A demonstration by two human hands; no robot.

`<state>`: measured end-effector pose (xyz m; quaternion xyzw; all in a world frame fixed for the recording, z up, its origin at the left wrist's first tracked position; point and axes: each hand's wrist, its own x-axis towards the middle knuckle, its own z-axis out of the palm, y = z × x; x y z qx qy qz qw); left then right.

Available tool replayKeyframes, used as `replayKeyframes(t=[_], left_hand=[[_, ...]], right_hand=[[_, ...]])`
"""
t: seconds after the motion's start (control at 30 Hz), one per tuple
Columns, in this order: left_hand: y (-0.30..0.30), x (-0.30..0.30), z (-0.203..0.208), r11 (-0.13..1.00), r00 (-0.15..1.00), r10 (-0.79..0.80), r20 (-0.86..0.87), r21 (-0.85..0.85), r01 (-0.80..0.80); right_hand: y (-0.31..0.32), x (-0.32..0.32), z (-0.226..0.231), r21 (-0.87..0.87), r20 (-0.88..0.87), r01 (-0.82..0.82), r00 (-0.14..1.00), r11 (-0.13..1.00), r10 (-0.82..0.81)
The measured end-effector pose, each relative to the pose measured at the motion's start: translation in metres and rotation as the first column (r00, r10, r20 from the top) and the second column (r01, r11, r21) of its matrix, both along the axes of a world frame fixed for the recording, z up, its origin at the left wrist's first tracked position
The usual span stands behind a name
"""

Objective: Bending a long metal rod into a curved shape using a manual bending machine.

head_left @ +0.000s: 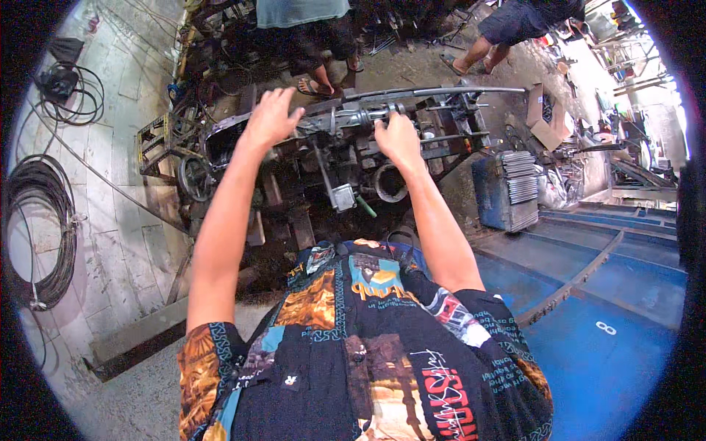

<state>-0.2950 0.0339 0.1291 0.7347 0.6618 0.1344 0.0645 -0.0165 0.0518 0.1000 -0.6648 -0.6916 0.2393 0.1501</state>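
Observation:
A long, dark, greasy metal machine (316, 136), resembling a lathe, stretches across in front of me. My left hand (273, 117) is over its left half, fingers apart and slightly bent, with nothing visible in them. Farther right, my right hand (399, 140) closes over a metal part of the machine near a shiny shaft (371, 116); the fingers partly hide that part. Below and between the hands, a lever with a light metal block (342, 197) hangs beside a green handle (365, 206). A round handwheel (194, 177) is on the machine's left, and a metal ring (390, 183) lies below my right wrist.
Coiled cable (44, 220) lies on the pale tiled surface at left. To the right stand a blue container with stacked metal plates (518, 191), an open cardboard box (548, 121) and blue metal panels (596, 323). Two people's legs (320, 77) show beyond the machine.

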Motion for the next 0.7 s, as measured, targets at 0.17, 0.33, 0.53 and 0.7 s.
replayKeyframes(t=[0.17, 0.33, 0.53, 0.7], left_hand=[[0.07, 0.044, 0.036, 0.996, 0.977, -0.075, -0.198, 0.031, 0.083], [0.125, 0.104, 0.05, 0.985, 0.939, -0.058, -0.338, -0.171, -0.001], [0.149, 0.145, 0.014, 0.918, 0.931, 0.101, -0.35, -0.328, -0.223], [0.128, 0.195, -0.03, 0.892, 0.932, 0.271, -0.24, -0.301, -0.337]], right_hand=[[0.049, 0.061, 0.012, 0.138, 0.017, -0.07, 0.998, 0.988, 0.068], [0.122, 0.147, -0.015, 0.401, 0.018, -0.147, 0.988, 0.904, 0.153], [0.214, 0.24, -0.054, 0.34, 0.17, -0.291, 0.954, 0.894, 0.246], [0.256, 0.272, -0.092, 0.288, 0.234, -0.374, 0.92, 0.882, 0.314]])
